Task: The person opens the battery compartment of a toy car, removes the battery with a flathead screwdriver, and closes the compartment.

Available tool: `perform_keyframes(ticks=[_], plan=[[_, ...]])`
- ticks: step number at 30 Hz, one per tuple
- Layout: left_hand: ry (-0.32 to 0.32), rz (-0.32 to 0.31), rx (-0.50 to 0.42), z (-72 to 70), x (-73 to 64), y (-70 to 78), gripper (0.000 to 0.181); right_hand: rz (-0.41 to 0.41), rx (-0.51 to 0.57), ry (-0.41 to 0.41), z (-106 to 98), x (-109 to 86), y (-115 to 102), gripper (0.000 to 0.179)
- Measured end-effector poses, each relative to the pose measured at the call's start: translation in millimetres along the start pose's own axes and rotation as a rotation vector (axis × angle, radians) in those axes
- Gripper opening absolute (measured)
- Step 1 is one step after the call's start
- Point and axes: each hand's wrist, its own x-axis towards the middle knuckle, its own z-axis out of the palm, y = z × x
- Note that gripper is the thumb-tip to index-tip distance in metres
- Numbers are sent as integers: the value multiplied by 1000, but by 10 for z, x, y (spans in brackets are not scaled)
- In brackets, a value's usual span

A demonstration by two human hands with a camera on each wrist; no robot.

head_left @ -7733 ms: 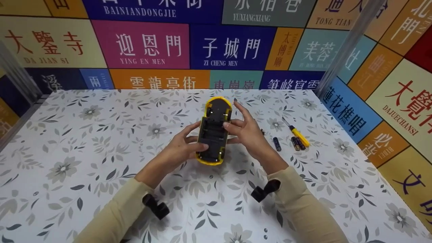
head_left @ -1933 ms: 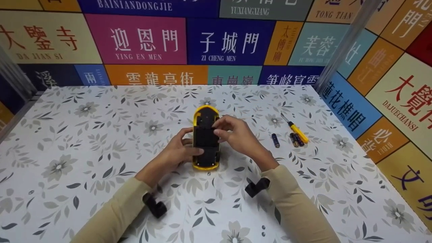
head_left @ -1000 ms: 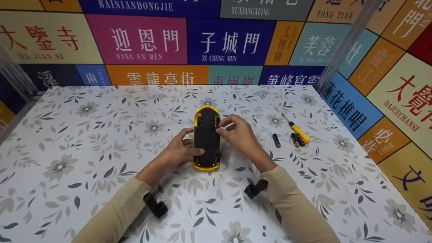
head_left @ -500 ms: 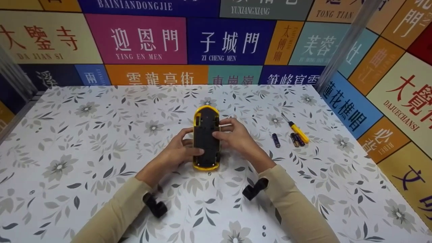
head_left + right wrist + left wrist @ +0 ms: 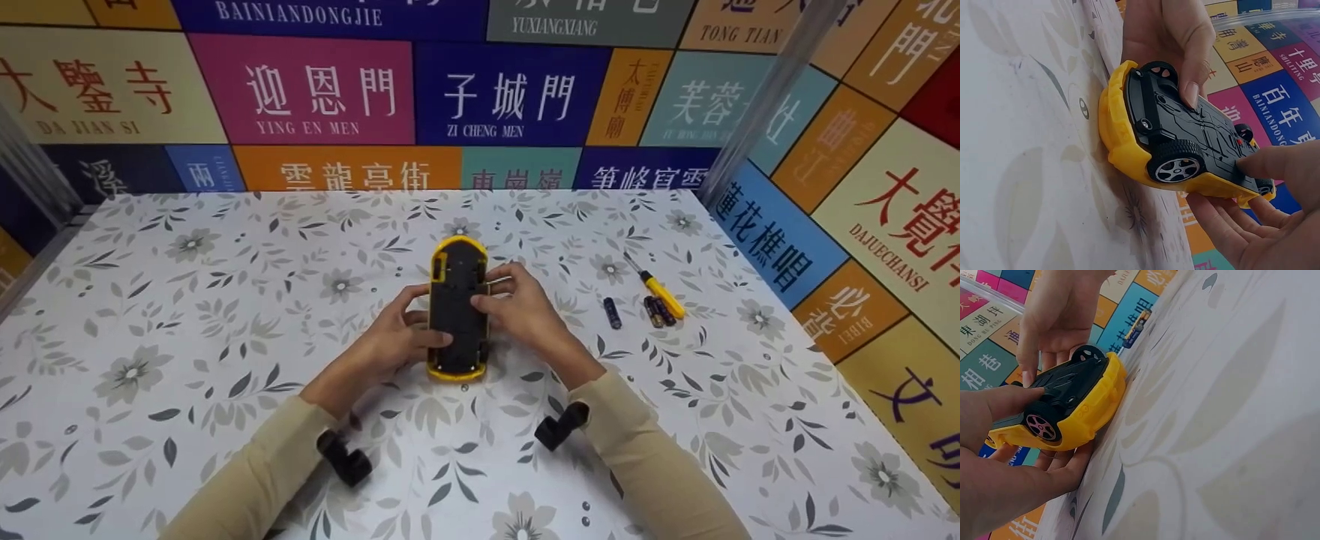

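A yellow toy car (image 5: 459, 322) is held bottom up in the middle of the head view, its black underside facing me. On its left side my left hand (image 5: 394, 330) grips it, thumb pressed on the underside near the lower end and fingers beneath the body. My right hand (image 5: 525, 306) holds the opposite side, with its thumb on the underside around mid-length. A smooth black cover lies over the area between the wheels. In the right wrist view the chassis (image 5: 1185, 126) shows moulded lines and small screws by one end.
To the right on the flower-patterned tabletop (image 5: 225, 300) lie a yellow-handled screwdriver (image 5: 663, 297), a single dark battery (image 5: 613, 313) and a small group of batteries (image 5: 657, 312) beside the screwdriver's handle. Panels with lettering (image 5: 300, 90) stand behind the table and along its right side.
Earlier the car's battery compartment stood open; then my right hand pinched a black cover over it. Now the cover lies flat and my right thumb rests on the underside. The left hand keeps its grip.
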Motion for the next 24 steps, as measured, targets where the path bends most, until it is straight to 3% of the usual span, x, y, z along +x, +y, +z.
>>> perform_keyframes(ticks=[11, 16, 24], plan=[[-17, 0, -69, -19, -5, -3, 85, 8, 3, -3, 2, -9, -19, 41], [-4, -15, -88, -29, 8, 5, 87, -34, -13, 26, -1, -25, -15, 39], [38, 16, -105, -54, 18, 23, 87, -37, 152, 6, 1, -74, -63, 39]])
